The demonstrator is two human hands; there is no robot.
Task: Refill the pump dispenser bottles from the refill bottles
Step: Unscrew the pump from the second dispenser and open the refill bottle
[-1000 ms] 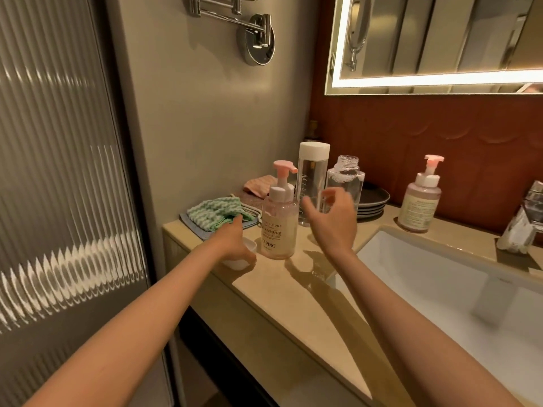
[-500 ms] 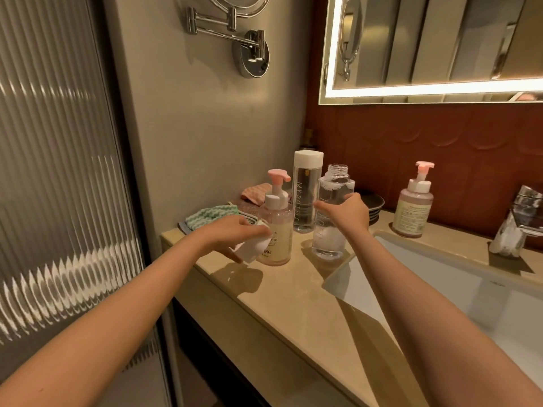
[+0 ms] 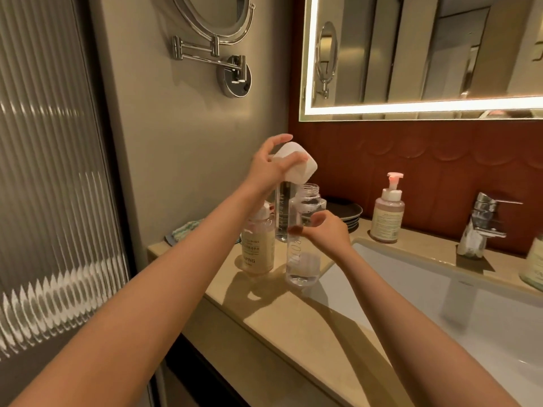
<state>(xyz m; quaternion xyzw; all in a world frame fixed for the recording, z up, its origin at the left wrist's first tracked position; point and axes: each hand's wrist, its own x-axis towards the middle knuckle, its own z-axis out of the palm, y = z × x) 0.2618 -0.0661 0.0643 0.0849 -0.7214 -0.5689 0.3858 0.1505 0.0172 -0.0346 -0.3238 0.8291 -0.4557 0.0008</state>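
My left hand (image 3: 264, 168) holds a white cap (image 3: 295, 167) tilted in the air, just above and left of the open neck of a clear bottle (image 3: 302, 265). That bottle stands on the counter with a little clear liquid at its bottom, and my right hand (image 3: 326, 230) grips its middle. A tall clear bottle (image 3: 281, 215) stands right behind, its top hidden by the cap. A pump bottle (image 3: 258, 254) with cream liquid is to the left, its pump partly hidden by my forearm. Another pump bottle (image 3: 387, 215) with a pink pump stands by the back wall.
The white sink basin (image 3: 455, 295) lies right of the bottles, with a chrome faucet (image 3: 484, 218) behind it. Dark stacked plates (image 3: 345, 212) sit at the back, a green cloth (image 3: 188, 227) by the left wall. One more bottle (image 3: 535, 265) shows at the right edge.
My left hand picked the white cap up off the counter and raised it above the open bottle. My right hand closed round the clear bottle's middle.
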